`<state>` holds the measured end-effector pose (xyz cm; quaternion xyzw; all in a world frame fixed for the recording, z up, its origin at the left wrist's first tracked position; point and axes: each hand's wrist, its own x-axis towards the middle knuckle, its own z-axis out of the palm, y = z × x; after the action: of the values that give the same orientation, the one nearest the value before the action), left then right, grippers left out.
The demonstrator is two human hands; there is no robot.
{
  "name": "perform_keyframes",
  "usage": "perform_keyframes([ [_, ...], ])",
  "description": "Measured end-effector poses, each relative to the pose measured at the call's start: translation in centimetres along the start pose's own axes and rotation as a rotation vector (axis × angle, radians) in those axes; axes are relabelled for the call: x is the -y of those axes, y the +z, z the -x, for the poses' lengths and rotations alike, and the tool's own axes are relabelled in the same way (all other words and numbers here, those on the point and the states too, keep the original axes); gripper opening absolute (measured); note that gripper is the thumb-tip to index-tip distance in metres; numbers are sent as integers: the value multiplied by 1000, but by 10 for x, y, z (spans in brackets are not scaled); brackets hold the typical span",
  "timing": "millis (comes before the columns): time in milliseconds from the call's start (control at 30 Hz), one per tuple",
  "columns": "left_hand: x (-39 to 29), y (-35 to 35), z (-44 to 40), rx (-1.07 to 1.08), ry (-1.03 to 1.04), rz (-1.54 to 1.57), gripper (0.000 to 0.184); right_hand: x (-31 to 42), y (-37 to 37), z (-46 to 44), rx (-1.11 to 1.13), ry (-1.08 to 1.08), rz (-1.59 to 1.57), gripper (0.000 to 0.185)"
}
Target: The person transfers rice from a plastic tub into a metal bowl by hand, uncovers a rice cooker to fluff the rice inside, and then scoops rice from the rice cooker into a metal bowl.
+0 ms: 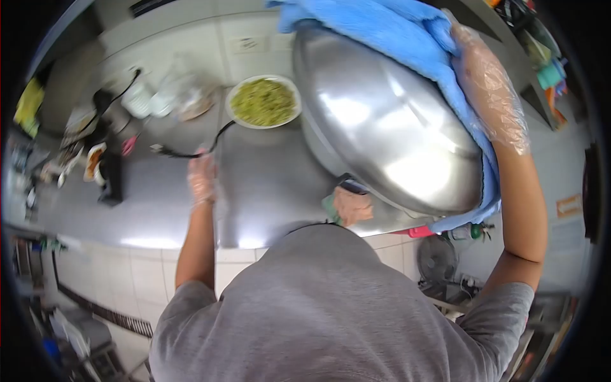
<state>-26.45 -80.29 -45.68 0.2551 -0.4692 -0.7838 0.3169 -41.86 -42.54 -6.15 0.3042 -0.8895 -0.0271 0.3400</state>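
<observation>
My left hand (202,178), in a clear plastic glove, is over the steel worktop with its fingertips closed on a black power cord (181,154). One end of the cord points left, and the other runs up to the right toward a plate. My right hand (489,86), gloved too, grips a blue towel (388,35) at the upper right. That towel drapes over the far and right edge of a large, shiny domed metal vessel (382,114). Some of the right fingers are hidden by the hand and cloth.
A white plate of chopped green food (264,102) stands between both hands. Plastic-wrapped containers (184,99) are by the wall. A black device (109,172) is at the left. A dark phone-like object (353,184) and a pinkish cloth (352,207) lie near the worktop's (267,184) front edge.
</observation>
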Motion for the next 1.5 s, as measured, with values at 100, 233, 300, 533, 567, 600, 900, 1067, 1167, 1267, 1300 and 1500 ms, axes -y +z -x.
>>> perform_keyframes([
  [100,22,-10,47,103,118,-488,37,80,-3,-11,-94,-247,-131,40],
  [233,81,-71,104,49,-35,-386,35,193,-2,-25,-150,-623,-408,44],
  [300,88,-79,161,90,-36,-613,35,258,12,-28,-220,-700,-595,14],
  [533,26,-157,294,-264,-339,-319,32,457,85,18,259,-612,-880,18],
  [567,28,-182,306,-369,-313,-282,31,472,103,27,251,-634,-862,19],
  [600,23,-199,316,-459,-317,-236,32,483,123,37,245,-655,-844,20],
  [900,-22,-159,315,-503,-118,-94,53,536,250,74,307,-470,-751,24],
  [1067,-18,-125,260,-311,-97,-243,60,503,245,49,339,-475,-1011,27],
  [1167,-21,-107,228,-594,26,-555,54,456,214,8,308,-690,-861,19],
  [1267,-55,-64,196,-533,242,-518,47,325,135,-41,249,-658,-847,25],
  [1300,-78,-33,185,-433,309,-499,43,278,128,-55,369,-600,-841,32],
  [1500,-133,181,115,388,727,-704,32,-46,185,-48,592,64,-497,55],
])
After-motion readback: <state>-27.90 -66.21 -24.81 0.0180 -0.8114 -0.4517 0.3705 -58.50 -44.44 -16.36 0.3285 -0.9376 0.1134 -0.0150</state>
